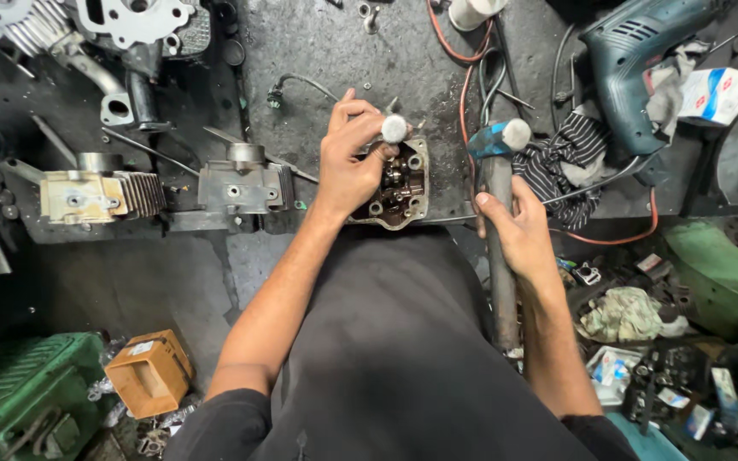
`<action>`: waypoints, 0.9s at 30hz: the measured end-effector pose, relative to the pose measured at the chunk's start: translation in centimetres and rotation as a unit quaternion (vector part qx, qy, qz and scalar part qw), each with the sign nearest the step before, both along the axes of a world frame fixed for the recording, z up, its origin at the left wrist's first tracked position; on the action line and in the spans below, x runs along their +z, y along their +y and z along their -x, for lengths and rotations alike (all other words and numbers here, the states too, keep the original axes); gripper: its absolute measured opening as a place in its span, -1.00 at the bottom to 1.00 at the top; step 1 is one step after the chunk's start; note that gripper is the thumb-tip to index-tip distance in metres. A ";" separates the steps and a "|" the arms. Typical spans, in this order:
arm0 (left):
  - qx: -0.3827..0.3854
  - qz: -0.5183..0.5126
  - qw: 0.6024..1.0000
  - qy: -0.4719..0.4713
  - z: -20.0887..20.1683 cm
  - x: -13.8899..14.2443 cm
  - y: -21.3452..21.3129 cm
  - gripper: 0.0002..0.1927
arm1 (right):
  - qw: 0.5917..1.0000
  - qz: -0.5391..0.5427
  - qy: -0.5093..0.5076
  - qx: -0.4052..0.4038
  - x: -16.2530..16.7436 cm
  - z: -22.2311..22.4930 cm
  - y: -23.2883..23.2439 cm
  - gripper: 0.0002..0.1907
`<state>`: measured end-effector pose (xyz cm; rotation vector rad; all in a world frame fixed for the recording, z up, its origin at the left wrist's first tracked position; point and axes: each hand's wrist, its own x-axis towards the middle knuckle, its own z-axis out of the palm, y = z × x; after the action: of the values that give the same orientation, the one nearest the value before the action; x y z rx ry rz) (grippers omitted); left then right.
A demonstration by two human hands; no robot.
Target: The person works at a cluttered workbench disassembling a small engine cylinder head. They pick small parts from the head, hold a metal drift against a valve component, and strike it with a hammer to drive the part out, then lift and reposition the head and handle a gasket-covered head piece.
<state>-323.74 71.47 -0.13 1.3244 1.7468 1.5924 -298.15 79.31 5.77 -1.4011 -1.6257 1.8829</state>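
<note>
Two hands busy: your left hand (pixel 348 162) pinches a steel punch (pixel 394 128) over the cylinder head (pixel 399 183) at the desk (pixel 326 51) edge; right hand (pixel 518 230) grips a hammer (pixel 497 162).

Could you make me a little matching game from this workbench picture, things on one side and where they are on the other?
Things:
1. hammer
2. metal punch
3. power drill
4. orange box

Places:
A. top right of the bench
B. on the floor, lower left
C. gripped in the right hand
D. pinched in the left hand over the engine head

Pairs: 1-C, 2-D, 3-A, 4-B
</note>
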 end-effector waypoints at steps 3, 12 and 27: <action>0.006 0.008 1.000 0.011 0.0 -1.0 0.2 -0.61 | 1.000 0.012 0.012 0.007 0.5 0.0 0.2 -0.83; 0.022 0.026 0.999 -0.015 -0.3 -2.6 0.4 -0.67 | 0.998 0.033 0.017 0.054 2.6 1.9 1.3 -0.77; -0.119 0.088 0.987 -0.061 1.8 -0.9 1.4 -0.75 | 0.986 -0.032 0.117 0.114 10.2 4.8 4.6 -0.69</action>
<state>-325.54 72.84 -1.08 1.2696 1.5513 1.3278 -302.99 83.92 16.01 -0.9599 -1.7697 2.0103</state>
